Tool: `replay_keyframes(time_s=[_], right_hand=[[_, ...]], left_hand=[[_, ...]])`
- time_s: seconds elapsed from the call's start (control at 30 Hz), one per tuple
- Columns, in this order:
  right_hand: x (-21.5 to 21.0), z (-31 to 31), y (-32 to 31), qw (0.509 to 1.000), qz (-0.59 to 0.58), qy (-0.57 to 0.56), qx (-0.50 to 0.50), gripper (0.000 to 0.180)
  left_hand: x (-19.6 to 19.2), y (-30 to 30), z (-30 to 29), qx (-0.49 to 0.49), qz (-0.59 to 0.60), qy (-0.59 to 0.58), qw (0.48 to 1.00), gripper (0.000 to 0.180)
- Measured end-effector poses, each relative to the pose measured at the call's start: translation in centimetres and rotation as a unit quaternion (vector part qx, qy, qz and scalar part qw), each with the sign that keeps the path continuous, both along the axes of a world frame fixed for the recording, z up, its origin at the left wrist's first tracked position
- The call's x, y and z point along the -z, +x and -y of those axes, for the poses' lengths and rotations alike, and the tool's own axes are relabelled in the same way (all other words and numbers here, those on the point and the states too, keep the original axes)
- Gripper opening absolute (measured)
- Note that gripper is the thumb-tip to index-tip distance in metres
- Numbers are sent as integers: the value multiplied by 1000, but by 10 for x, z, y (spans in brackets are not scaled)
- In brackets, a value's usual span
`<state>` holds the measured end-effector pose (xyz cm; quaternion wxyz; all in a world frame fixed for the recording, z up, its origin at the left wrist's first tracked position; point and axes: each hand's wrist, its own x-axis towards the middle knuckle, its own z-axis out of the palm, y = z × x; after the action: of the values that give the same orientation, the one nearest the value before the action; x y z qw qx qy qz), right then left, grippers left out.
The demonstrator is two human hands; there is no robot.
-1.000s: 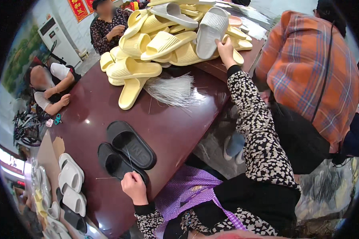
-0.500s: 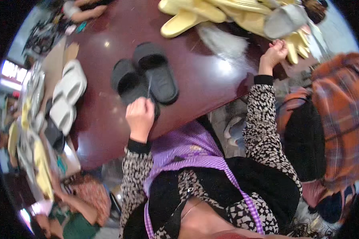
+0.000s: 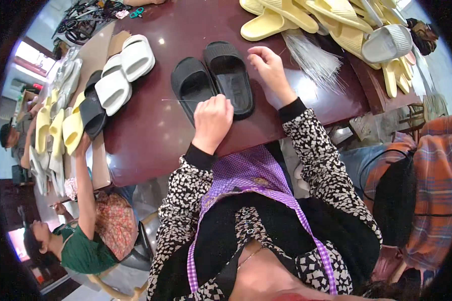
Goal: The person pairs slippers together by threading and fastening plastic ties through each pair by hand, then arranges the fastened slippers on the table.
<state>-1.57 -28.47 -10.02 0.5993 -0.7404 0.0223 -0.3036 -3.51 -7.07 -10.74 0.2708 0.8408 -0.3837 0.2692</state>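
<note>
A pair of black slide slippers (image 3: 229, 75) lies side by side on the dark red table, toes pointing away from me. My left hand (image 3: 213, 120) is closed over the heel end of the left slipper, hiding part of it. A thin pale plastic strand (image 3: 173, 100) sticks out leftward from that hand. Just right of the right slipper hovers my right hand (image 3: 269, 72), its fingers loosely bent and apart, with nothing visible in them. Nearby on its right is a fanned bundle of thin clear plastic strands (image 3: 316, 62).
Yellow slippers (image 3: 271, 24) are heaped at the far right, with a grey slipper (image 3: 386, 44) among them. White slippers (image 3: 137, 57) line the table's left side. A co-worker's arm (image 3: 85, 185) reaches to a black slipper (image 3: 93, 118) there. Orange plaid cloth (image 3: 437, 175) hangs at right.
My right hand has come left from beside the yellow heap to the black slippers. My left hand stays at their heel end; the strand now points left instead of up. The view has shifted.
</note>
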Motion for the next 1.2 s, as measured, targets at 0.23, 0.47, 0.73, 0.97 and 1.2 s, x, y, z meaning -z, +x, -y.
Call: replay_keyframes(time_s=[0.23,0.47,0.73,0.97,1.2], right_hand=[[5,-5,26,995,-11,-91,28,20],[-5,26,77,970,-53,-230,61,25],[7,48,137,799,-46,-589,-117,39],[10,43,111,927,-123,-353,-20,22],[0,23,85,992,-33,-121,29,18]], left_hand=[[-5,5,17,-30,-14,41,999,16],[-1,15,28,-62,-15,70,995,14],[-4,4,18,-29,10,95,995,7],[-9,-15,12,-36,-12,49,998,6],[-9,-8,5,-26,-45,34,998,6]])
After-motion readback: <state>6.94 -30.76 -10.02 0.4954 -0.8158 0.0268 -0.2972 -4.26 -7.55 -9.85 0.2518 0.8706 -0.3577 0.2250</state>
